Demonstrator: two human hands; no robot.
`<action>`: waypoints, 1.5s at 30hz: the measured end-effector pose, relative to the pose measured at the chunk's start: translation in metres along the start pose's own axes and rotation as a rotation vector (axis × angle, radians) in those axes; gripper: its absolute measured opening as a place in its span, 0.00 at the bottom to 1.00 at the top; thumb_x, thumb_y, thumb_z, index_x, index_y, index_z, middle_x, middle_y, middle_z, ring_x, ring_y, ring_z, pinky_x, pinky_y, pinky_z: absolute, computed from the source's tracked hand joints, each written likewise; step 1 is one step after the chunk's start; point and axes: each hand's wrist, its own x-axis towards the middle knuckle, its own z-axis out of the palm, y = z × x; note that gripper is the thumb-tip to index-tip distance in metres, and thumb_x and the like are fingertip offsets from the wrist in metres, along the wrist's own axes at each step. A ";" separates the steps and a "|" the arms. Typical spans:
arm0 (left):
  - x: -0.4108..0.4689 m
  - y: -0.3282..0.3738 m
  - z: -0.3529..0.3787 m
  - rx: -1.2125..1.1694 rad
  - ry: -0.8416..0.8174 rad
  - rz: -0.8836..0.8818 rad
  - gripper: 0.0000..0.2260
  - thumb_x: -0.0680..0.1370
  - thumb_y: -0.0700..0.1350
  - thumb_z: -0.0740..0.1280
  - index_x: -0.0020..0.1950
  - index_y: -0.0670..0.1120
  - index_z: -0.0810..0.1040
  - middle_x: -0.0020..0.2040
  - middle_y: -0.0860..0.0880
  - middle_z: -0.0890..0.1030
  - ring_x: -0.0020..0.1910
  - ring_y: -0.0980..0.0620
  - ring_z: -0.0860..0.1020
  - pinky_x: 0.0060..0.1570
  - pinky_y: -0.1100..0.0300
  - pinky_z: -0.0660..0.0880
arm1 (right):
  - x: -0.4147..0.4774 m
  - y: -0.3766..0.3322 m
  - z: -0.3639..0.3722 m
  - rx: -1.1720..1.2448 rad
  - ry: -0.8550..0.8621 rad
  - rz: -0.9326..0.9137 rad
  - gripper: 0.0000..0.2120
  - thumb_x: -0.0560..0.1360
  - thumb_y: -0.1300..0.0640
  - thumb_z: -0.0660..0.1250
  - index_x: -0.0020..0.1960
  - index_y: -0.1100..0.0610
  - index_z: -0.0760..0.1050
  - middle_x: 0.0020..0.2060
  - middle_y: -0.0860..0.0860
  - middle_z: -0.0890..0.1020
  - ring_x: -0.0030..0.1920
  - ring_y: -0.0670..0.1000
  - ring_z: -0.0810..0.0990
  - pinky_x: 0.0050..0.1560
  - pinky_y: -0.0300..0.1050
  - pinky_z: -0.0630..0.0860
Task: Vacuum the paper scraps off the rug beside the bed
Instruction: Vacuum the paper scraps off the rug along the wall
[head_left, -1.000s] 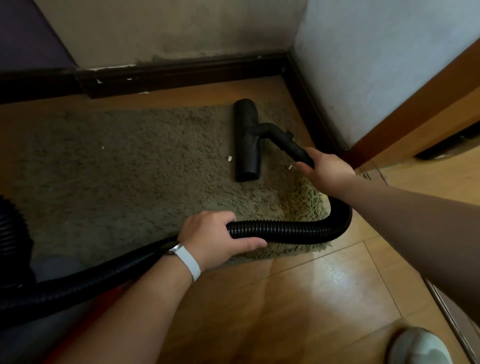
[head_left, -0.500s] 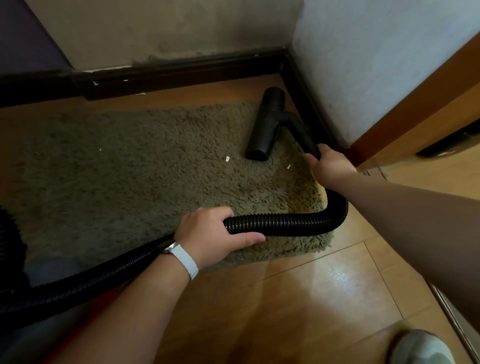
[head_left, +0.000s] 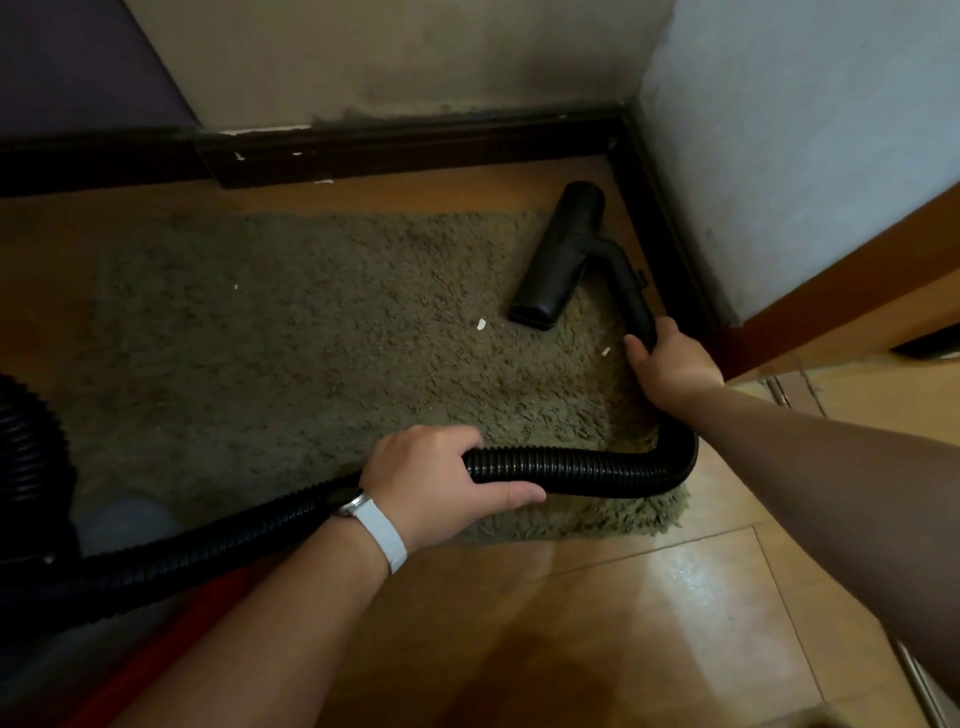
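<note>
- The wooden floor takes up the near and right part of the view. It is open board from the rug's near edge to the bottom of the frame.
- Two walls meet in a corner at the upper right, with a dark baseboard along their foot. A brown door frame closes the right side.
- A purple surface at the upper left is cut off, and I cannot tell what it is.
- The shaggy olive rug lies in the middle. A narrow strip of bare floor separates it from the back baseboard, and its right edge runs close to the side baseboard.
- A dark ribbed vacuum part is cut off at the left edge. A red shape shows below the hose and is too dim to identify.
- The black ribbed hose crosses the rug's near edge from the lower left, then bends up at the near right corner.
- The nozzle rests tilted on the rug's far right corner. Its far end reaches over the bare floor, near the wall corner.
- The left hand, wearing a white wristband, is curled around the hose.
- The right hand grasps the rigid tube just behind the nozzle, close to the side baseboard.
- The paper scraps lie on the rug. One is just beside the nozzle's near end, a second scrap is by the right thumb, and a third scrap is well to the left.
</note>
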 end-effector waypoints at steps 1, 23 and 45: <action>0.002 0.000 0.001 -0.017 -0.003 -0.011 0.29 0.63 0.77 0.65 0.37 0.51 0.75 0.32 0.54 0.77 0.34 0.57 0.76 0.36 0.56 0.77 | 0.001 0.000 0.000 -0.017 0.010 -0.013 0.21 0.82 0.43 0.57 0.67 0.56 0.65 0.44 0.54 0.77 0.43 0.58 0.78 0.40 0.51 0.76; 0.023 0.005 0.004 -0.242 0.044 -0.047 0.31 0.58 0.78 0.66 0.35 0.51 0.78 0.30 0.52 0.78 0.31 0.55 0.77 0.32 0.54 0.75 | 0.006 0.008 -0.004 0.084 -0.094 -0.023 0.17 0.81 0.44 0.61 0.65 0.53 0.69 0.46 0.54 0.79 0.45 0.55 0.80 0.49 0.54 0.80; 0.018 0.009 0.007 -0.116 0.010 -0.042 0.26 0.63 0.75 0.67 0.35 0.52 0.76 0.31 0.53 0.77 0.32 0.57 0.76 0.31 0.59 0.72 | 0.029 -0.012 -0.013 -0.155 -0.006 -0.188 0.19 0.82 0.46 0.60 0.69 0.54 0.64 0.40 0.52 0.76 0.38 0.54 0.78 0.35 0.47 0.74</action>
